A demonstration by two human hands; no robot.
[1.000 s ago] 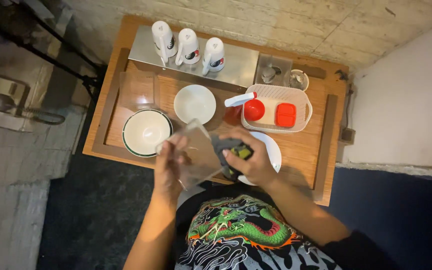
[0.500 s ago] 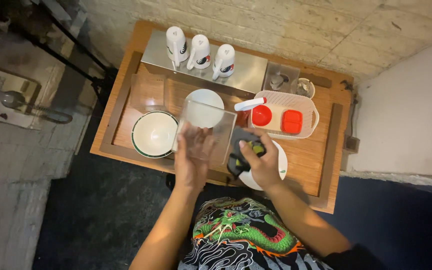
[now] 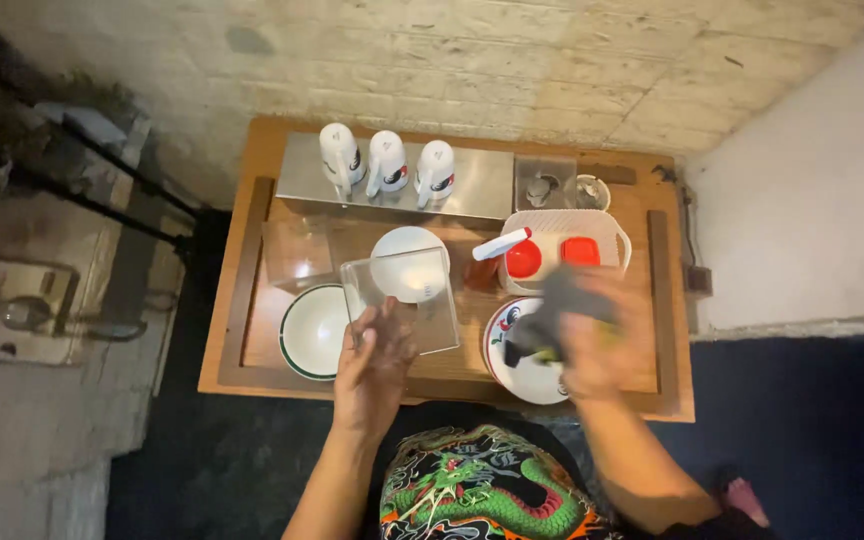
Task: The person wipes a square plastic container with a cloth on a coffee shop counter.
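A: From where does the head camera look?

B: It is above, on the person's head, and looks almost straight down on the wooden surface [image 3: 262, 180]. The person's body is at 6 o'clock, the brick wall [image 3: 472, 70] at 12 o'clock.

A: Is it near?

B: Not very. The whole surface fits in the frame, with dark floor [image 3: 812, 430] at 4 o'clock and grey ground at 9 o'clock.

A: Is there a second view?

B: No, only this one, so nothing is shared.

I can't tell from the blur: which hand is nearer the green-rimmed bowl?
Left. The left hand, holding a clear container, is just right of the bowl; the right hand is farther right, over a plate.
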